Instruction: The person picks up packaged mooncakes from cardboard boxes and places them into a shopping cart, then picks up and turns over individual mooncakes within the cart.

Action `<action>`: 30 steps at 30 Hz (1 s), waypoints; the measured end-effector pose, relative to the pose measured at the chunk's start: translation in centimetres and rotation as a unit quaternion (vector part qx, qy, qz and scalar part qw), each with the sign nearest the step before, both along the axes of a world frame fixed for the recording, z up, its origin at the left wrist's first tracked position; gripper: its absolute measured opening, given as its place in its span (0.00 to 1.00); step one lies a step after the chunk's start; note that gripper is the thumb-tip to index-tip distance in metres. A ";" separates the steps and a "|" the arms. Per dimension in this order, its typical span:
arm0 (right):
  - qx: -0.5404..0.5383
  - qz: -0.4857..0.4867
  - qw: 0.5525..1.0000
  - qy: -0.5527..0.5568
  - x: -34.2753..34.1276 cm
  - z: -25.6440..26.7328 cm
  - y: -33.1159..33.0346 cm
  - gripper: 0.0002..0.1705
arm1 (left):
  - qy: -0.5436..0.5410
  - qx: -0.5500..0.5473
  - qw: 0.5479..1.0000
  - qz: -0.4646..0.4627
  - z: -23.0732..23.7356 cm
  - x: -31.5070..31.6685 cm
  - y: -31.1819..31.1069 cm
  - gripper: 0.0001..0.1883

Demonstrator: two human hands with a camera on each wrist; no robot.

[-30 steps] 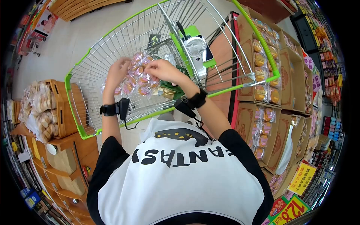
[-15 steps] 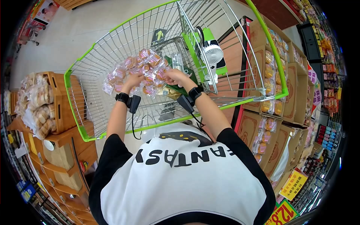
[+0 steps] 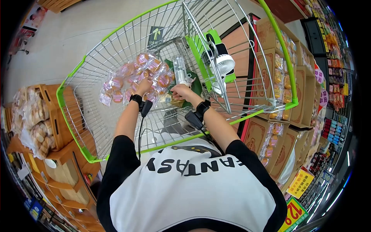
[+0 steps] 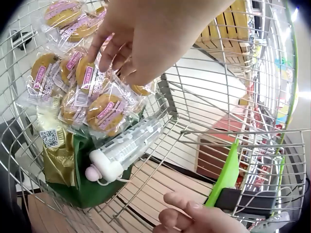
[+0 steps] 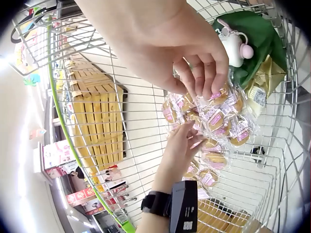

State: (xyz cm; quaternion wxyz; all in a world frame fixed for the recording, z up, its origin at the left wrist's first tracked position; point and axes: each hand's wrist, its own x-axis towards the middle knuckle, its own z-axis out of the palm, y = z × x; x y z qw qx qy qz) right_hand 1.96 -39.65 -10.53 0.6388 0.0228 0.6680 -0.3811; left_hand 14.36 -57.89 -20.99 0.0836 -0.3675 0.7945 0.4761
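Plastic-wrapped buns (image 3: 117, 82) lie heaped crosswise in the cart (image 3: 84, 58), directly under the left hand (image 3: 144, 86); its fingers bend, pinch unclear. The right hand (image 3: 182, 92), fingers loosely bent, hangs at the heap's right edge.

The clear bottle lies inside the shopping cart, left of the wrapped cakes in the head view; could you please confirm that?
Not quite: the head view shows the clear bottle right of the wrapped cakes, though it does lie inside the shopping cart.
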 end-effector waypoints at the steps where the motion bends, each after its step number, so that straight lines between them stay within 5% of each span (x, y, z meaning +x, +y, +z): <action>1: 0.003 0.007 1.000 0.010 0.2 -0.1 0.1 0.11 | 0.007 -0.015 1.000 0.000 -0.7 -0.4 -0.2 0.19; 4: 0.008 0.017 1.000 0.025 0.5 -0.7 0.3 0.12 | -0.005 -0.038 0.999 -0.007 -3.8 -1.7 -0.7 0.18; 5: 0.002 0.023 0.999 0.031 0.5 -0.6 0.3 0.12 | 0.106 -0.070 0.991 0.042 -5.1 -1.7 -0.1 0.17; 6: -0.003 0.029 0.999 0.035 0.7 -0.4 0.3 0.12 | 0.106 -0.063 0.992 0.041 -5.2 -2.0 -0.1 0.17; 8: 0.005 0.026 0.999 0.031 0.8 -0.1 0.2 0.12 | -0.004 -0.084 0.995 -0.062 -4.8 -2.9 -0.5 0.15; 19: -0.009 0.012 0.999 0.033 1.0 -0.4 0.5 0.10 | -0.002 -0.070 0.995 0.073 -9.6 -1.4 2.3 0.06; 22: 0.000 0.031 0.998 0.048 1.0 -0.4 0.5 0.10 | 0.106 -0.156 0.981 -0.036 -11.5 -1.1 1.5 0.05; 24: -0.012 0.009 0.999 0.032 0.9 -0.3 0.4 0.11 | 0.111 -0.129 0.980 -0.105 -11.8 -1.4 1.1 0.04; 26: -0.021 -0.003 0.999 0.025 0.9 0.0 0.2 0.10 | 0.134 -0.114 0.981 -0.081 -11.2 -1.3 1.5 0.02; 28: -0.030 -0.015 0.999 0.018 0.8 0.0 0.0 0.10 | 0.066 0.246 0.966 0.053 -0.9 -2.5 3.0 0.02; 30: -0.067 -0.023 0.997 0.017 0.7 0.2 -0.3 0.11 | 0.053 0.235 0.970 0.043 1.4 -2.6 3.3 0.04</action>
